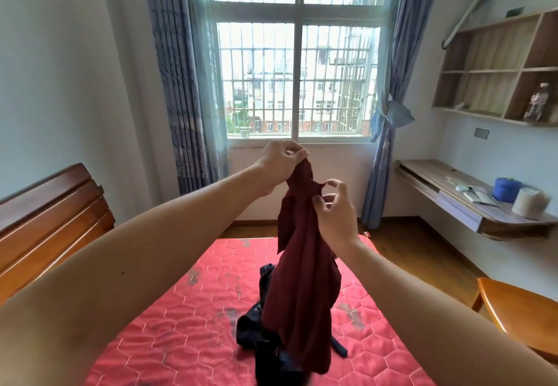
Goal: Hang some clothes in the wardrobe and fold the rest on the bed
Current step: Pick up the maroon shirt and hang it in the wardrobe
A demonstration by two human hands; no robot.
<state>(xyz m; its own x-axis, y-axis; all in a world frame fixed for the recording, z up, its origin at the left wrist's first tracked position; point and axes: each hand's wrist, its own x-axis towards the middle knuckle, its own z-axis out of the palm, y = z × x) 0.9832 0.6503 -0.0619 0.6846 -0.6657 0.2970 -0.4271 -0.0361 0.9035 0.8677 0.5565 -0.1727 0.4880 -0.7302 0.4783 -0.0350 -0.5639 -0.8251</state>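
Fingers [297, 154] of the left hand [279, 163] pinched the top of the maroon shirt [302, 280], which hung straight down onto the dark clothes [256, 325] on the bed [181, 310]. The right hand [335, 216], lower and nearer, seemed to pinch its side edge. No writing was readable.

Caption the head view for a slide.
Left hand and right hand hold a maroon garment; dark clothes lie on the red mattress.

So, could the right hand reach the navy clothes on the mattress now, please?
Probably not freely: the right hand pinches the maroon garment, which hangs down over the navy clothes.
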